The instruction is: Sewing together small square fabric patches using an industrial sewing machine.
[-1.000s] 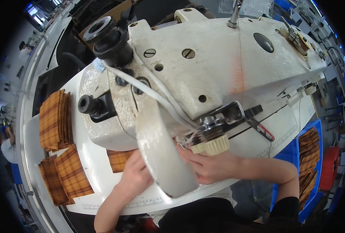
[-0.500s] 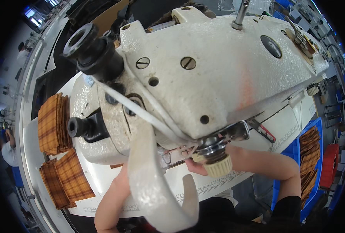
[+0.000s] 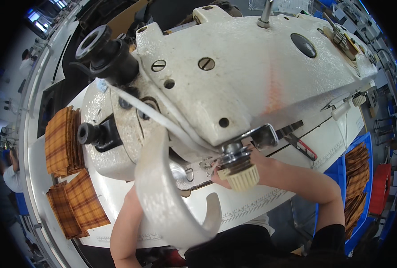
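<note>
A white sewing machine (image 3: 234, 85) fills the middle of the view and covers most of what my hands do. My left hand (image 3: 134, 196) reaches under the left end of the machine head, its fingers hidden behind the curved white lever (image 3: 156, 196). From the right, my right hand (image 3: 257, 164) comes in behind the cream tension knob (image 3: 243, 178). A few of its fingertips show near the needle area, bent toward the machine bed. Whether either hand holds cloth is hidden.
Orange-brown plaid fabric pieces (image 3: 63, 143) lie stacked at the left, with more plaid pieces (image 3: 86, 203) nearer me. A red-handled tool (image 3: 306, 149) lies right of the machine. Past my right arm stands a blue bin (image 3: 366, 196) of plaid pieces, beside a red container (image 3: 379, 190).
The machine sits slightly higher and further left in view. My right hand and forearm have shifted a little up and left; my left forearm appears more upright.
</note>
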`<state>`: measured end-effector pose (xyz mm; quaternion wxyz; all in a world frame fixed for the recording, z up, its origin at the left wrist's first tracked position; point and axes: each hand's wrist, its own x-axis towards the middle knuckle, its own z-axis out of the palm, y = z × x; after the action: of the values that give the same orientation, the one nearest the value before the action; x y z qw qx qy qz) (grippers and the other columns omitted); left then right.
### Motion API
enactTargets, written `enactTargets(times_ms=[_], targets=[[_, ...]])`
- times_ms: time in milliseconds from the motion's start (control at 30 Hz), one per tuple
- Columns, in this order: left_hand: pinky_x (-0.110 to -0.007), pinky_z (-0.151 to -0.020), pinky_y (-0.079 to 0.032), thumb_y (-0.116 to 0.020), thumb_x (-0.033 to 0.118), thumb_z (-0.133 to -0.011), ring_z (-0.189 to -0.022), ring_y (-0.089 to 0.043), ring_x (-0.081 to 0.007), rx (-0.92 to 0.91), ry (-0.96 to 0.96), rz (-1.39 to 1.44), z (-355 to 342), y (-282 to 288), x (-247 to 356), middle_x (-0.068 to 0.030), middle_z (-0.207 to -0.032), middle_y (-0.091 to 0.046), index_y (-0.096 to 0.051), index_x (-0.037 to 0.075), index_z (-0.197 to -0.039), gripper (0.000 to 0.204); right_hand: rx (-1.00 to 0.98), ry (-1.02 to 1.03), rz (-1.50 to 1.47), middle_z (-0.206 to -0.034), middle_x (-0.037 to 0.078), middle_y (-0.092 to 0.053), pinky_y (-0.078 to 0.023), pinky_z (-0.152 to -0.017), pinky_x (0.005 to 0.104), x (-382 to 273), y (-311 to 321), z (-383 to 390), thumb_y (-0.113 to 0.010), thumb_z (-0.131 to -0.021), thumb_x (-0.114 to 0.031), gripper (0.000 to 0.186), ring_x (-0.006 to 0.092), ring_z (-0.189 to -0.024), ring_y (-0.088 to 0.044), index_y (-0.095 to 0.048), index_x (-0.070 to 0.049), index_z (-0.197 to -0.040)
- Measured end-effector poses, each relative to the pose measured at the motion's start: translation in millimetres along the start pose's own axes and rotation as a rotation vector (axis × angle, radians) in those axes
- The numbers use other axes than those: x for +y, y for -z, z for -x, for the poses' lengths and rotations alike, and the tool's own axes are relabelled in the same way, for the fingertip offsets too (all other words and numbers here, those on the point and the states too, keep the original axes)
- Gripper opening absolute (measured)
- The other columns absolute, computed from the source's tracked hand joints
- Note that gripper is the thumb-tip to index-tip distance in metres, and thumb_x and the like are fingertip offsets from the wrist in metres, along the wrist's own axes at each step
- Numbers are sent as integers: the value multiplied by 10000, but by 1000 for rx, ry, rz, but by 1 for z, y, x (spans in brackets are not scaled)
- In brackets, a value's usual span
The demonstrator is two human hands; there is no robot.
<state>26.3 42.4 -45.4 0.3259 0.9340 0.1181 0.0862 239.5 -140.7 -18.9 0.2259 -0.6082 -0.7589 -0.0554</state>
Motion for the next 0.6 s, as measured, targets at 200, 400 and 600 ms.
enactTargets(times_ms=[200,400,600], targets=[[-371,-826,-503,-681,48,-832,-938,-628,-293,-50,55,-43,-14,17,18,-117,-1018,-650,-661,81,-1080,251,44,-21,5,-879,116,-584,-425,-929,399,1,-9,0,-643,-643,-195,213,270,-939,-561,-638,0,-728],[-393,-945,-468,-628,82,-865,-1100,-589,-321,187,239,126,-26,42,1,-168,-1213,-620,-606,14,-1180,323,94,-80,-93,-860,130,-573,-428,-919,408,-4,-16,2,-641,-655,-190,201,286,-920,-556,-630,8,-687],[-352,-795,-485,-690,18,-833,-877,-583,-298,361,194,-38,0,51,0,-118,-949,-622,-605,3,-1027,212,246,12,-131,-814,103,-527,-461,-811,387,0,-14,7,-656,-628,-139,173,282,-790,-551,-571,12,-638]])
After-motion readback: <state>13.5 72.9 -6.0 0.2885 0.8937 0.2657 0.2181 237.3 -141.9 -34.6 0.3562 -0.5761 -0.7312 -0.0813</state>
